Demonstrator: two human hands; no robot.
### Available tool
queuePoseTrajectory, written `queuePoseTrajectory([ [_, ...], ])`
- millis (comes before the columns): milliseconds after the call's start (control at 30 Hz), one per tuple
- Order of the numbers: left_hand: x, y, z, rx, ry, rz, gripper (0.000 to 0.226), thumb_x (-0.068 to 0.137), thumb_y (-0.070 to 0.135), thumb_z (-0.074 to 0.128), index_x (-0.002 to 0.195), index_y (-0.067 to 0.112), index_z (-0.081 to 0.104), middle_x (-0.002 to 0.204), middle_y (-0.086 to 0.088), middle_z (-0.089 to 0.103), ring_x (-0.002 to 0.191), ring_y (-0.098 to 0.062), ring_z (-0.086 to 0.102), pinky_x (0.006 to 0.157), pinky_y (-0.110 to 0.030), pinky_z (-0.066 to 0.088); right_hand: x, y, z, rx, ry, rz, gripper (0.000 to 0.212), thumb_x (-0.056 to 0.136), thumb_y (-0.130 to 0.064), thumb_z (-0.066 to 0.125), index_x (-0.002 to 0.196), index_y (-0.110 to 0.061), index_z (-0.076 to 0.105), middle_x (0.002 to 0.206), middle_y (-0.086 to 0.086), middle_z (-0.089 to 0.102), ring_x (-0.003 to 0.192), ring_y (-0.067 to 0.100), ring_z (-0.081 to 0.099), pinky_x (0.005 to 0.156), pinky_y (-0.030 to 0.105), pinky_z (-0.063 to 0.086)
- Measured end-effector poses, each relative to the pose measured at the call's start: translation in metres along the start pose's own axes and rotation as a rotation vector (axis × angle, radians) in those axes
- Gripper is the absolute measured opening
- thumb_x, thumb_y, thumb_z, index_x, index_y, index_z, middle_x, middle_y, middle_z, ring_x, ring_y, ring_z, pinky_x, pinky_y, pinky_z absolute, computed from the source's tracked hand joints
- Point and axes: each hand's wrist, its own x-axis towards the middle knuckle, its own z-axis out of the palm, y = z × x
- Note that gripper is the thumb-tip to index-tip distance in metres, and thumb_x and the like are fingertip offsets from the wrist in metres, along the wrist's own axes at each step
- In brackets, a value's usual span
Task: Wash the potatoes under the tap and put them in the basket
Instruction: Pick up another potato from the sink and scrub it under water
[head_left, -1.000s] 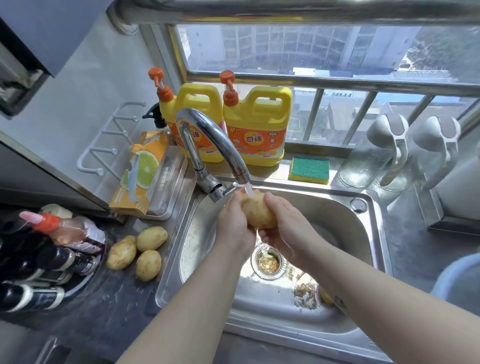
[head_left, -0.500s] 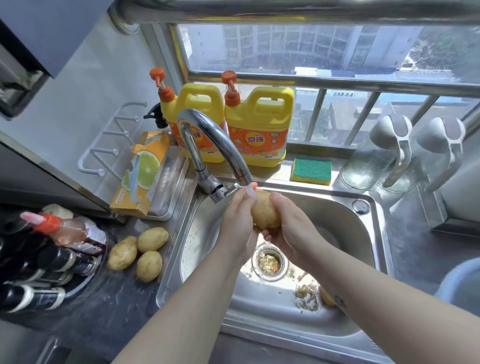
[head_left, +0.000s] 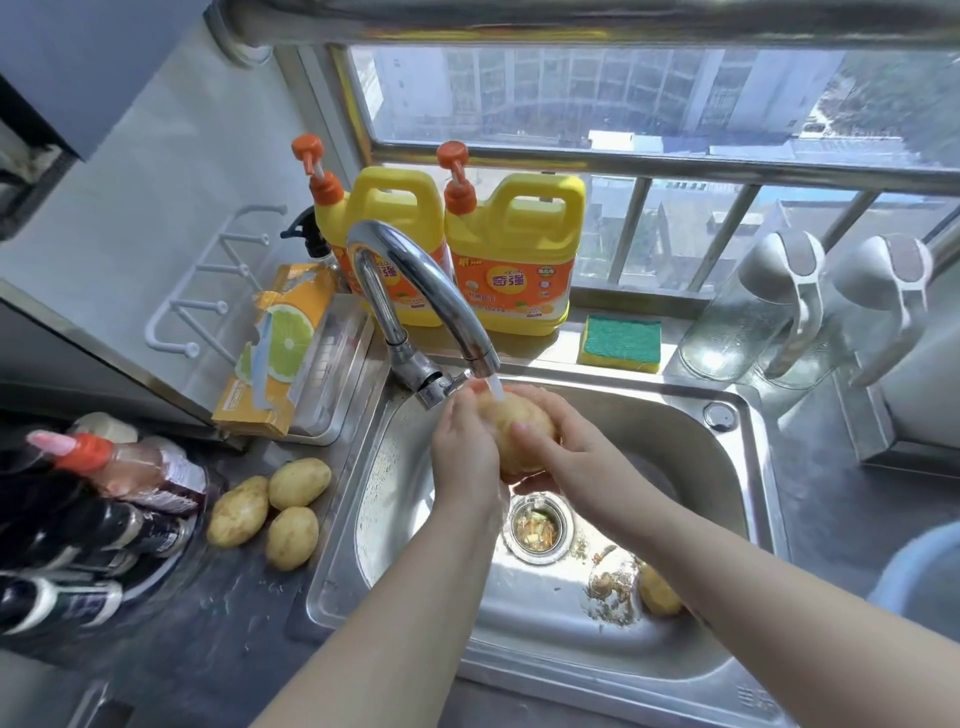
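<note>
Both hands hold one potato (head_left: 511, 423) under the running chrome tap (head_left: 415, 291), over the steel sink (head_left: 737, 467). My left hand (head_left: 462, 447) grips its left side and my right hand (head_left: 561, 452) wraps its right side and underside. Three more potatoes (head_left: 270, 512) lie on the dark counter left of the sink. Another potato (head_left: 657, 592) rests in the sink bottom, partly hidden by my right forearm. A pale blue rim, possibly the basket (head_left: 919, 571), shows at the right edge.
Two yellow detergent jugs (head_left: 511, 260) and a green sponge (head_left: 621, 343) stand behind the sink. Glass jugs (head_left: 753, 312) sit at the back right. Dark bottles (head_left: 88, 519) crowd the left counter. Food scraps fill the drain strainer (head_left: 535, 527).
My hands have turned and rubbed the potato under the stream, shifting slightly right. The potatoes on the counter have not moved.
</note>
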Motion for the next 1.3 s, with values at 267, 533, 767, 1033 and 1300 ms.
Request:
queuePoseTrajectory([
  [267,-0.011,0.015,-0.008,-0.093,-0.311,-0.091,0.029,0.109,0.014,0.036,0.126,0.007,0.058,0.115,-0.013,0.067,0.098,-0.021,0.070,0.079,-0.038,0.059,-0.001,0.000,-0.012,-0.310,-0.020,-0.008,0.059,0.093,-0.033,0.072,0.142,-0.032,0.039,0.108,-0.014,0.062,0.087,0.002,0.063,0.082,0.030,0.056],
  [533,-0.014,0.002,-0.012,0.203,-0.240,0.098,0.060,0.083,0.032,0.063,0.142,0.022,0.053,0.132,-0.009,0.064,0.117,-0.021,0.065,0.100,-0.046,0.054,-0.006,-0.002,-0.003,-0.364,-0.039,-0.067,0.058,0.090,-0.032,0.073,0.137,-0.036,0.039,0.120,-0.016,0.058,0.097,-0.006,0.062,0.081,0.015,0.050],
  [767,-0.014,0.014,-0.015,-0.043,-0.423,-0.064,0.025,0.106,0.008,0.040,0.117,0.017,0.061,0.104,-0.004,0.074,0.095,-0.016,0.072,0.078,-0.034,0.059,-0.004,-0.002,-0.012,-0.281,-0.065,-0.001,0.057,0.091,-0.031,0.073,0.138,-0.035,0.041,0.111,-0.004,0.062,0.084,0.007,0.062,0.083,0.038,0.056],
  [1033,-0.016,-0.003,-0.004,0.160,-0.271,0.222,0.027,0.087,0.017,0.069,0.107,0.034,0.063,0.106,-0.003,0.073,0.101,-0.019,0.070,0.093,-0.044,0.057,-0.001,-0.006,-0.007,-0.613,-0.005,-0.093,0.072,0.088,-0.035,0.075,0.148,-0.032,0.036,0.134,-0.004,0.044,0.118,0.005,0.050,0.103,0.027,0.046],
  [1300,-0.009,0.006,-0.002,0.011,-0.247,-0.016,0.027,0.106,0.018,0.044,0.121,0.014,0.066,0.107,-0.007,0.073,0.096,-0.024,0.070,0.086,-0.047,0.059,-0.007,-0.005,-0.009,-0.339,-0.033,0.054,0.066,0.086,-0.041,0.075,0.134,-0.028,0.031,0.110,0.002,0.059,0.081,0.014,0.062,0.074,0.038,0.055],
])
